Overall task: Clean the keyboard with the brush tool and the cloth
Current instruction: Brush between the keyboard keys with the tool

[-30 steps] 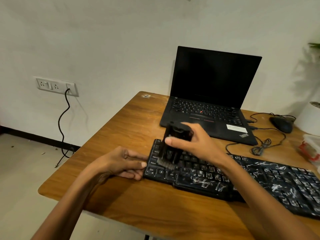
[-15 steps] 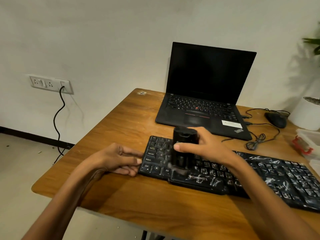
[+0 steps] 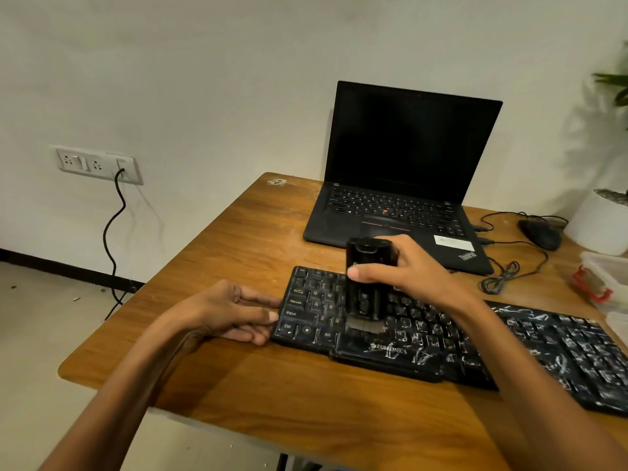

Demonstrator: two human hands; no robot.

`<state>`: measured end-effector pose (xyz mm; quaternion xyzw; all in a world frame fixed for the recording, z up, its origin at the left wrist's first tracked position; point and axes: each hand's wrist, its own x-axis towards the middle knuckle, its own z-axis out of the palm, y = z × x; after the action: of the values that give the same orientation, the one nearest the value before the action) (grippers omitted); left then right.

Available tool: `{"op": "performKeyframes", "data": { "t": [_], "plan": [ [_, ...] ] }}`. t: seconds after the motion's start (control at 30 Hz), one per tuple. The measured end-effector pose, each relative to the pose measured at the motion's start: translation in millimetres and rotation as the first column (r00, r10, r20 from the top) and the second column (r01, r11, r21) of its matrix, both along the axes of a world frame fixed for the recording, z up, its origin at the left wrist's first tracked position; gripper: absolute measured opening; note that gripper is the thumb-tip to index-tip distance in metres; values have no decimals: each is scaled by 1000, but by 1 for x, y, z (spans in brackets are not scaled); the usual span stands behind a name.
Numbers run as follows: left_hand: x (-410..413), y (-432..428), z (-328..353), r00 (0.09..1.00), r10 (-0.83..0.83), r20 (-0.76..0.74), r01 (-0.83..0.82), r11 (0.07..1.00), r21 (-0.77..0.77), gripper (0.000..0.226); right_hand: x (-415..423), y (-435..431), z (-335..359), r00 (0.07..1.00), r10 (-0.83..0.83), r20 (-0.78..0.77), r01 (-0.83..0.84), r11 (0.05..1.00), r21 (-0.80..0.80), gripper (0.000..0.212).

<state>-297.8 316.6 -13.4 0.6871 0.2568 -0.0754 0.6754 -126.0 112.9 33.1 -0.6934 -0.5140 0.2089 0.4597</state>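
A long black keyboard (image 3: 509, 348), streaked with white dust on its right part, lies across the wooden table (image 3: 258, 385). My right hand (image 3: 404, 270) grips a black brush tool (image 3: 368, 283) upright, its bristles down on the keys just above the space bar, left of centre. My left hand (image 3: 234, 311) rests on the table with straight fingers touching the keyboard's left edge. No cloth is in view.
An open black laptop (image 3: 401, 185) stands behind the keyboard. At the right are a black mouse (image 3: 540, 234) with its coiled cable (image 3: 503, 280), a white plant pot (image 3: 601, 222) and a clear container with a red clip (image 3: 601, 280). The table's left edge is close to my left arm.
The brush has swept right and toward me along the keys, from the left end to just above the space bar. My left hand has stayed at the keyboard's left edge.
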Motion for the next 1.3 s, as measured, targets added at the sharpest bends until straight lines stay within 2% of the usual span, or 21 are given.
{"op": "performKeyframes", "data": {
  "t": [0.13,0.2,0.27,0.33,0.4,0.47,0.5,0.57,0.63,0.7,0.73,0.8,0.87,1.0,1.07,1.2,1.3],
  "plan": [
    [2,-3,4,1000,3,-11,-3,1000,-24,40,-12,22,-10,1000,23,20,-23,999,-30,25],
    [2,-4,5,1000,0,-14,0,1000,-20,37,-8,26,-8,997,-53,64,49,997,68,15],
    [2,-4,6,1000,-7,-17,6,1000,-14,37,-6,24,-6,998,-36,56,30,994,102,17],
    [2,-3,6,1000,-14,-15,14,1000,-6,37,-7,23,-7,999,35,26,-35,999,-10,16],
    [2,-3,5,1000,-9,-11,9,1000,-9,36,-4,24,-9,995,-29,92,31,999,-18,19],
    [2,-4,4,1000,0,-7,0,1000,-14,35,-1,25,-6,975,-130,181,117,990,80,18],
    [2,-4,4,1000,-2,-8,2,1000,-14,35,-1,25,-5,978,-112,178,97,991,87,17],
    [2,-3,4,1000,-9,-11,8,1000,-19,36,-10,27,-4,992,-7,125,8,1000,-8,15],
    [1,-3,5,1000,-9,-16,8,1000,-26,37,-11,31,-8,972,-66,227,72,997,-19,18],
    [1,-5,6,1000,-4,-14,4,1000,-29,38,-8,34,-3,893,-184,410,173,983,63,23],
    [1,-5,6,1000,-5,-14,5,999,-34,39,-10,33,0,903,-174,393,153,985,83,23],
    [1,-4,6,1000,-12,-19,12,999,-42,36,-22,34,3,969,-71,238,51,995,91,24],
    [3,-3,7,999,-18,-31,17,999,-38,35,-39,36,-2,989,7,147,-22,995,99,26],
    [5,-1,7,999,-20,-31,19,999,-28,35,-47,38,-9,983,133,125,-129,991,-42,26],
    [4,-2,7,999,-18,-30,18,1000,-25,35,-38,35,-6,978,133,158,-120,989,-91,36],
    [4,-3,7,1000,-5,-16,5,1000,-19,31,-42,39,-2,984,115,137,-117,993,6,34],
    [3,-4,8,1000,-24,-13,23,1000,-11,29,-54,41,-10,979,167,116,-160,985,-67,28]
  ]
}}
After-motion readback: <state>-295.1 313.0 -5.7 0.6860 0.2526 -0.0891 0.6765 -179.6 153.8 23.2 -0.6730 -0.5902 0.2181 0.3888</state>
